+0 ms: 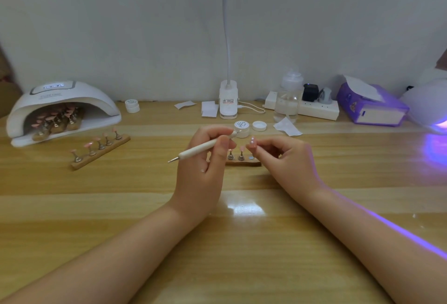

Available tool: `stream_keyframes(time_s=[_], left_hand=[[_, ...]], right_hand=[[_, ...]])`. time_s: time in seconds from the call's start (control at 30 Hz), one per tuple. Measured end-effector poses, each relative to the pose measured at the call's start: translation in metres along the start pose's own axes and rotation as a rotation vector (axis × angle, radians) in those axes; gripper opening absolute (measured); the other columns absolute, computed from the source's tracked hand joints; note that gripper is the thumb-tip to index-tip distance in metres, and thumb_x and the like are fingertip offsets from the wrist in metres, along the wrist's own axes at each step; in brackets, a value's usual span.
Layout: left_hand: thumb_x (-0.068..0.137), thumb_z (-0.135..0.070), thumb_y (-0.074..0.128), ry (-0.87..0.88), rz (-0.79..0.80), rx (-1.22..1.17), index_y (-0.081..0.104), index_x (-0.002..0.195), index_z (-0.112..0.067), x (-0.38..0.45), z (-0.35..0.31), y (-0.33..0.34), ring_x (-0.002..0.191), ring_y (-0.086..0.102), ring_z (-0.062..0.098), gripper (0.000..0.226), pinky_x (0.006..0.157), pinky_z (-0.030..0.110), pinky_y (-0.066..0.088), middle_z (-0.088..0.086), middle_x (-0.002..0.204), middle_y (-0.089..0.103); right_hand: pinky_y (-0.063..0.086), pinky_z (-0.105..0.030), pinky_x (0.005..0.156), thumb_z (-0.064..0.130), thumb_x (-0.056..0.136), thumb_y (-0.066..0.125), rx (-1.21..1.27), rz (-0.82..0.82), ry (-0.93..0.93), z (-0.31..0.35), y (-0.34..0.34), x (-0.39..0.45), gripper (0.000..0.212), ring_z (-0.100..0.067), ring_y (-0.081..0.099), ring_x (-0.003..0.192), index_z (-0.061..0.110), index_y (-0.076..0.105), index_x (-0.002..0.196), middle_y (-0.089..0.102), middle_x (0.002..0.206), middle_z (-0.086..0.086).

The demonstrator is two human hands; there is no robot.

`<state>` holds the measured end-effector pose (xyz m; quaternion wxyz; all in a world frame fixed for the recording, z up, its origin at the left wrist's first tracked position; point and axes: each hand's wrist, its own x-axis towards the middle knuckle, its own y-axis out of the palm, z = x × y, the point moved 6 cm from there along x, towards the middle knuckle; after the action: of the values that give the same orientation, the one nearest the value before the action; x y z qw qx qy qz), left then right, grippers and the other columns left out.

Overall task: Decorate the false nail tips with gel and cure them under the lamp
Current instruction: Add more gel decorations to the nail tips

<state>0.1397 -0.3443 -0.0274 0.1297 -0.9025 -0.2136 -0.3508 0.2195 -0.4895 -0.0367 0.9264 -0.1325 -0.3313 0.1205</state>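
My left hand (205, 158) grips a white dotting pen (203, 147), its upper tip close to an open white gel jar (242, 129). My right hand (283, 156) pinches a pink false nail tip (252, 144) with small white dots on it, held just above a wooden holder strip (243, 163) where two more tips stand on metal pegs. The jar's lid (259, 125) lies beside it. A white curing lamp (60, 110) at the left shelters several racks of pink tips, and another wooden rack (100, 150) of pink tips lies in front of it.
A clip-on desk lamp (228, 103) stands at the back centre, with a clear bottle (287, 100), a power strip (316, 109) and a purple tissue box (370, 105) to its right. A second lamp (433, 107) glows violet at the far right. A closed jar (132, 105) sits back left.
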Motion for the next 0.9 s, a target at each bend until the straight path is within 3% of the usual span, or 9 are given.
stream_keyframes(time_s=[0.2, 0.4, 0.73, 0.9], left_hand=[[0.092, -0.033, 0.046, -0.007, 0.019, -0.018, 0.057, 0.098, -0.03, -0.002, 0.0, 0.002, 0.085, 0.066, 0.01, 0.013, 0.074, 0.021, 0.052, -0.006, 0.089, 0.066], [0.092, -0.033, 0.046, -0.004, 0.024, -0.003, 0.057, 0.096, -0.03, -0.004, -0.004, 0.004, 0.084, 0.066, 0.01, 0.013, 0.074, 0.026, 0.053, -0.005, 0.09, 0.066], [0.092, -0.031, 0.044, 0.023, 0.027, 0.013, 0.057, 0.094, -0.03, -0.007, -0.008, 0.006, 0.079, 0.065, 0.005, 0.012, 0.072, 0.016, 0.049, -0.003, 0.085, 0.066], [0.091, -0.034, 0.045, -0.007, 0.013, 0.014, 0.057, 0.093, -0.031, -0.006, -0.003, 0.004, 0.078, 0.066, 0.008, 0.013, 0.072, 0.023, 0.052, -0.002, 0.082, 0.067]], right_hand=[[0.049, -0.038, 0.061, 0.013, 0.081, 0.072, 0.006, 0.011, 0.011, -0.001, 0.002, 0.0, 0.004, -0.028, 0.058, 0.062, 0.014, 0.075, 0.084, 0.069, 0.068, -0.006], [0.049, -0.033, 0.061, 0.014, 0.081, 0.073, -0.007, 0.001, 0.017, 0.0, 0.001, 0.001, 0.004, -0.015, 0.059, 0.062, 0.018, 0.075, 0.081, 0.071, 0.07, 0.001], [0.048, -0.031, 0.061, 0.014, 0.081, 0.073, -0.009, 0.0, 0.021, -0.001, 0.001, 0.001, 0.005, -0.014, 0.058, 0.062, 0.018, 0.075, 0.081, 0.07, 0.07, 0.001], [0.048, -0.032, 0.061, 0.014, 0.081, 0.073, -0.005, 0.0, 0.031, -0.002, 0.001, 0.001, 0.005, -0.016, 0.058, 0.063, 0.019, 0.075, 0.08, 0.07, 0.069, 0.002]])
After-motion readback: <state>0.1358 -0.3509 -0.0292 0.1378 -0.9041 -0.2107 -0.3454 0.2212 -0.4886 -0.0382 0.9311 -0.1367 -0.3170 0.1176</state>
